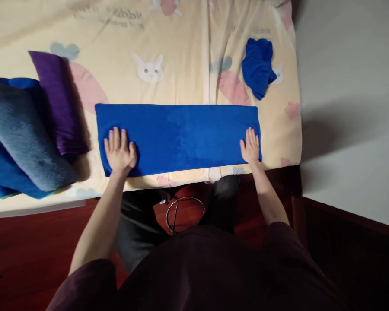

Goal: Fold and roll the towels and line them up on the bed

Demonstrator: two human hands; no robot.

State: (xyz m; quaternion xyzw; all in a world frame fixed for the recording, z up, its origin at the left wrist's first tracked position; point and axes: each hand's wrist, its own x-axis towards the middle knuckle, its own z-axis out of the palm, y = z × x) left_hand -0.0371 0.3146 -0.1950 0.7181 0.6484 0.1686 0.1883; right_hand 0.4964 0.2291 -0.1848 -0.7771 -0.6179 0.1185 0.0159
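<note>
A blue cloth (188, 136), folded into a long flat strip, lies across the front of the bed before me. On its left end rests my left hand (119, 151), palm down with the fingers stretched out. My right hand (250, 146) lies flat on the right end, close to the short edge, fingers extended. Neither hand grips the fabric. The strip's surface looks mostly smooth, with a slightly uneven patch near the middle.
A crumpled blue cloth (258, 68) sits at the back right of the patterned bedsheet (181, 52). To the left are a folded purple cloth (60, 103) and a grey-blue fabric bundle (26, 134). A wall (350, 86) stands right. Below, a metal ring (185, 198) shows between my legs.
</note>
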